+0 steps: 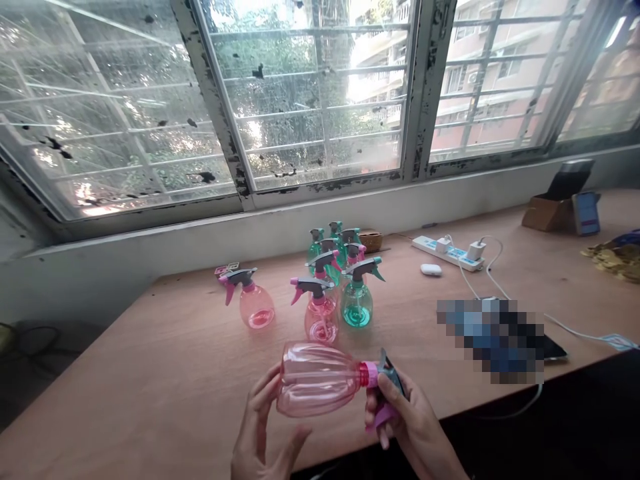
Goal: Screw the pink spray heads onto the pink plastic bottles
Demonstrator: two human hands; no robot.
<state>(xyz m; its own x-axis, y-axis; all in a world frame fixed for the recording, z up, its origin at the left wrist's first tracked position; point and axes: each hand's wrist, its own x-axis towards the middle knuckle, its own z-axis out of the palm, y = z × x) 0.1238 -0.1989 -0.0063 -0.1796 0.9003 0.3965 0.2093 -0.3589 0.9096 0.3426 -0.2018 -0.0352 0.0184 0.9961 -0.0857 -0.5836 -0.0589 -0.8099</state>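
Note:
A clear pink spray bottle (320, 380) lies on its side in the air above the table's near edge, its base to the left. My right hand (407, 413) is closed around its grey and pink spray head (387, 387), thumb on the collar side. At the base, the fingertips of my left hand (265, 420) reach the bottle, while the thumb is spread away below it. Just beyond stand a pink spray bottle (321, 320) and a green one (357, 310), both upright with a little liquid-like colour at the bottom. Another pink spray bottle (257, 310) stands apart to the left.
Several more green and pink spray bottles (316, 250) cluster near the window wall. Right of them are a white power strip (447, 253) with cables, a white earbud case (431, 270), a blurred-out device (500, 340), a cardboard box (547, 212) and a phone (586, 213).

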